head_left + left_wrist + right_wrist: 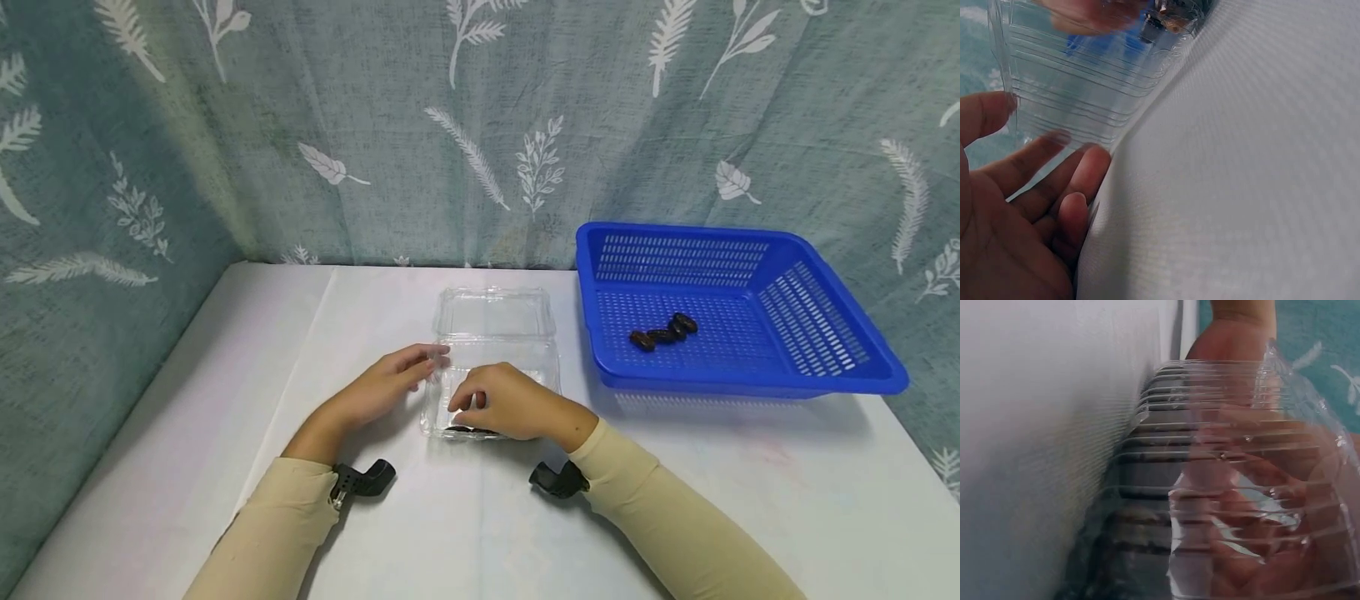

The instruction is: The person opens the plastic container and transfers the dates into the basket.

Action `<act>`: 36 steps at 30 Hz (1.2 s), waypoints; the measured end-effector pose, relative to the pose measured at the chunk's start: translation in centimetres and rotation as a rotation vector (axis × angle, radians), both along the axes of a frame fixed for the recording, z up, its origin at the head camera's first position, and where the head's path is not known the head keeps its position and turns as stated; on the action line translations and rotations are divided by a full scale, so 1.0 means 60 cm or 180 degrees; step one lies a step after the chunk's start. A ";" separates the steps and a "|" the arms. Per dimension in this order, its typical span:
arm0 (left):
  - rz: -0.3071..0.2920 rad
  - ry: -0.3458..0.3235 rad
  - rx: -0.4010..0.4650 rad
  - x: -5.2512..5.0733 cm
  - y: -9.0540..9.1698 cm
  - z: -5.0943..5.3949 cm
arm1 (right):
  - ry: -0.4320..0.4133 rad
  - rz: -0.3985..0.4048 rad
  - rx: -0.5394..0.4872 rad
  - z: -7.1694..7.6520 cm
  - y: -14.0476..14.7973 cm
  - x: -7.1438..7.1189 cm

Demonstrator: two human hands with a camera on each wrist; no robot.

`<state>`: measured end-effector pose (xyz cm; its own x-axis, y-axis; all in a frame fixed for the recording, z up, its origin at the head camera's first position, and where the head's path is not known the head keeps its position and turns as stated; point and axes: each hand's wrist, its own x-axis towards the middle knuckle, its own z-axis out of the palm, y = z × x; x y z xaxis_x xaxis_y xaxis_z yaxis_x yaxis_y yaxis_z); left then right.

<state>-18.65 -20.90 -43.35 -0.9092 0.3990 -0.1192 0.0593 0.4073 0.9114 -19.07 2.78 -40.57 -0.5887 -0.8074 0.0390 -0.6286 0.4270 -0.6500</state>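
A clear plastic clamshell box (495,354) stands on the white table with its lid laid back. My left hand (388,386) is at the box's left side; its thumb and fingertips touch the plastic, as the left wrist view also shows. My right hand (513,402) reaches into the base with bent fingers above dark brown dates (468,430) along the near wall. Glossy dates (1169,22) also show through the plastic in the left wrist view. Whether the right fingertips pinch a date is hidden; the right wrist view shows them blurred through the box wall.
A blue plastic basket (750,379) stands to the right of the box, with several dates (663,335) on its mesh floor. A leaf-patterned green curtain (375,125) hangs behind the table (480,533) and along its left side.
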 end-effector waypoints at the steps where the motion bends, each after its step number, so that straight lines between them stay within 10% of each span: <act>1: 0.0009 0.0003 -0.0010 -0.001 0.001 0.000 | -0.0043 0.0017 0.0035 -0.001 0.000 -0.001; 36: 0.0052 0.0003 -0.0011 0.000 0.001 -0.005 | -0.0165 -0.0059 0.0319 -0.012 -0.007 0.000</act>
<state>-18.68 -20.84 -43.67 -0.9157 0.3836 -0.1199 0.0533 0.4115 0.9099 -19.08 2.36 -41.27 -0.6028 -0.7946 -0.0724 -0.5865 0.5028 -0.6350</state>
